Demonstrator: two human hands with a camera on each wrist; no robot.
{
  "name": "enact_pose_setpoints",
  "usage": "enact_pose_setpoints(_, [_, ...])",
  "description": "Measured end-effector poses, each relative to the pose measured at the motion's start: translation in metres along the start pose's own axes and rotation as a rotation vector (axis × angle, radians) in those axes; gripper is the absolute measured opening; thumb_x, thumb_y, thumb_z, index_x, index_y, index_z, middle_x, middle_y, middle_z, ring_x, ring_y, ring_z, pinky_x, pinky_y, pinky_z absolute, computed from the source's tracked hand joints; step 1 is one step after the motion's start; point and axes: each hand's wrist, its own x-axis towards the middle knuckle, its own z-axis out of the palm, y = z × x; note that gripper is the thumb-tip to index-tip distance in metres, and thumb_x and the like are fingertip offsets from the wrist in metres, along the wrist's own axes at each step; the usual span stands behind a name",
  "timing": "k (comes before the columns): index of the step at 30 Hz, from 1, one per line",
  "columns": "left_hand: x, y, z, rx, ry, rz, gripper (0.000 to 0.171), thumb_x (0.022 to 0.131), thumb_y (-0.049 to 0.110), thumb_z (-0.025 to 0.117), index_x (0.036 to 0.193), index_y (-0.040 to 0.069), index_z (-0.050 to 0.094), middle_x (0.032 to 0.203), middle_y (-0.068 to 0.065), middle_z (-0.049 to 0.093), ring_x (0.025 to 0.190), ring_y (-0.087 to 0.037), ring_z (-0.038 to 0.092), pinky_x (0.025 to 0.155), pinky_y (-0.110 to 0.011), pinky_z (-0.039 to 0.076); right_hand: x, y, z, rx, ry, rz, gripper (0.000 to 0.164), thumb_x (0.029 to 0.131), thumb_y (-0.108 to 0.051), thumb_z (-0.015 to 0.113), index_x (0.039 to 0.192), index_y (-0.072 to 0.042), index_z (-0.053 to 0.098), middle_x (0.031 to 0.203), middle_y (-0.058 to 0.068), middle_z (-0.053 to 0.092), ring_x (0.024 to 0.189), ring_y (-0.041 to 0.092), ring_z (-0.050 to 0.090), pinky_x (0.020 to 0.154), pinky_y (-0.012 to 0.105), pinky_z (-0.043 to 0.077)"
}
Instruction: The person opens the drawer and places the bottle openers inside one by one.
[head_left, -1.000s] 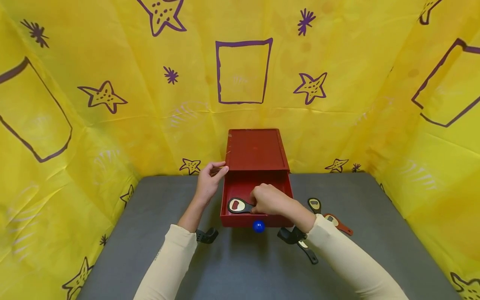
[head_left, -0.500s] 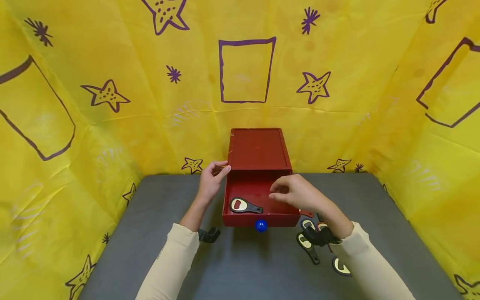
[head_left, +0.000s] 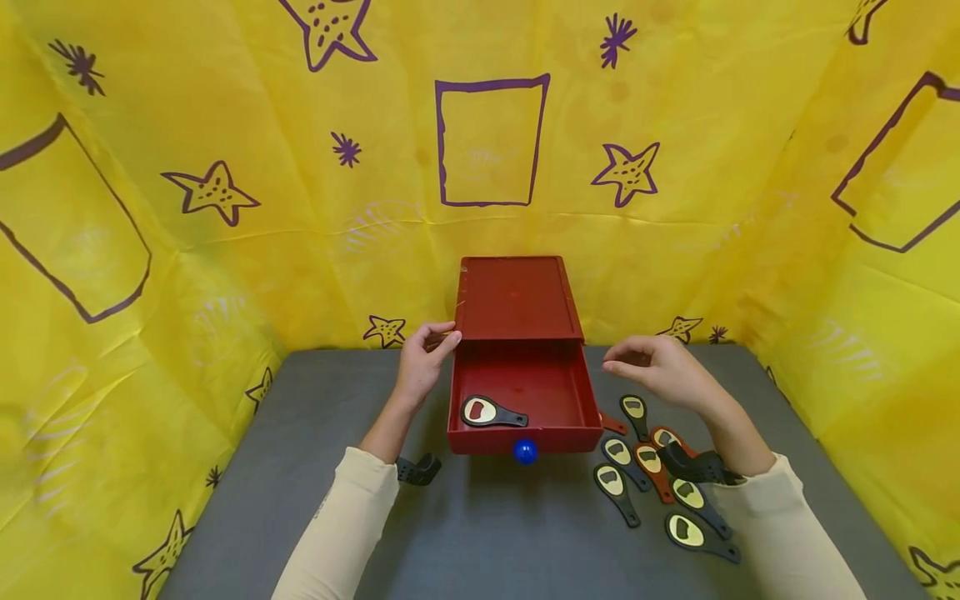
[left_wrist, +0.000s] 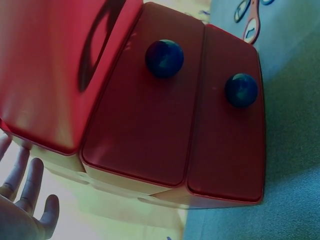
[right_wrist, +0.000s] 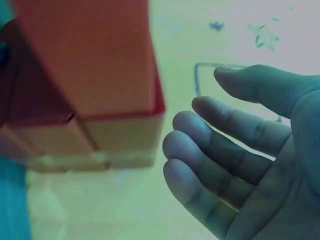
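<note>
A red drawer cabinet [head_left: 513,296] stands against the back wall, its top drawer [head_left: 558,398] pulled out. Inside, near the drawer's front, lies a black bottle opener [head_left: 501,413] with a cream oval head. My left hand [head_left: 420,368] rests its fingertips at the cabinet's left upper edge. To the right of the drawer, my right hand [head_left: 667,373] hovers over the table, fingers loosely curved and holding nothing; the right wrist view shows its bare palm. Below it lie several bottle openers, among them a black one [head_left: 617,497] and a red one [head_left: 656,475].
A blue knob [head_left: 526,452] sticks out from the drawer front. Two lower drawers with blue knobs [left_wrist: 165,59] appear shut in the left wrist view. Grey cloth [head_left: 330,417] covers the table. Yellow sheets [head_left: 300,250] with purple drawings enclose the back and sides.
My right hand let go of the black bottle opener in the drawer, then lifted out and moved right over the table. The left hand stayed at the cabinet edge.
</note>
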Motion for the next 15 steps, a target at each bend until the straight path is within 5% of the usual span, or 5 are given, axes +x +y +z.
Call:
enact_pose_setpoints(4, [0.001, 0.001, -0.001, 0.002, -0.010, -0.019, 0.035, 0.092, 0.018, 0.068, 0.121, -0.001, 0.063, 0.125, -0.021, 0.063, 0.111, -0.033, 0.059, 0.078, -0.013, 0.048, 0.000, 0.018, 0.002, -0.020, -0.003, 0.042, 0.018, 0.092, -0.022, 0.068, 0.097, -0.006, 0.073, 0.093, 0.008, 0.073, 0.082, 0.017, 0.064, 0.070, 0.025, 0.052])
enact_pose_setpoints(11, [-0.016, 0.032, -0.001, 0.034, -0.023, -0.005, 0.033, 0.093, 0.014, 0.066, 0.119, -0.005, 0.062, 0.122, -0.023, 0.063, 0.106, -0.032, 0.059, 0.078, -0.014, 0.049, 0.006, 0.063, 0.022, -0.016, -0.056, 0.120, 0.020, 0.092, -0.019, 0.066, 0.099, -0.001, 0.071, 0.088, 0.008, 0.072, 0.078, 0.019, 0.063, 0.067, 0.028, 0.052])
enact_pose_setpoints(15, [-0.015, 0.033, -0.001, 0.028, -0.025, -0.010, 0.033, 0.093, 0.015, 0.066, 0.120, -0.004, 0.063, 0.123, -0.023, 0.063, 0.107, -0.032, 0.059, 0.079, -0.014, 0.048, 0.010, 0.086, 0.039, -0.025, -0.063, 0.150, 0.017, 0.092, -0.014, 0.065, 0.097, 0.001, 0.070, 0.085, 0.012, 0.071, 0.071, 0.017, 0.061, 0.063, 0.028, 0.051])
